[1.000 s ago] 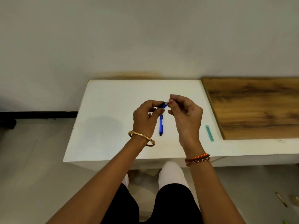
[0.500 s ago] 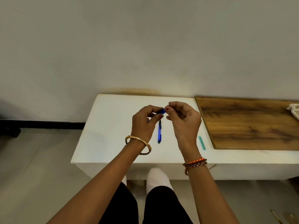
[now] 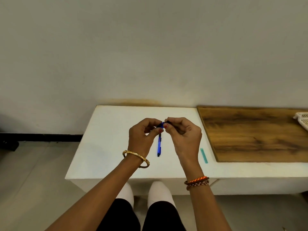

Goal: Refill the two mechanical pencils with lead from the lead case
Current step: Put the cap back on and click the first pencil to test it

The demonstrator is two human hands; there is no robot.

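Two hands meet above the middle of a white table (image 3: 116, 147). The left hand (image 3: 141, 139) has its fingers curled round a blue pencil (image 3: 160, 125), of which only a short end shows between thumb and forefinger. The right hand (image 3: 183, 137) pinches a small dark piece (image 3: 168, 121) at that end, its fingertips touching those of the left; what the piece is I cannot tell. A second blue pencil (image 3: 159, 145) lies on the table below and between the hands, pointing toward the person. A slim teal lead case (image 3: 204, 155) lies flat to the right of the right wrist, near the edge of a wooden board (image 3: 258, 135). A white basket (image 3: 302, 120) sits at the board's far right.
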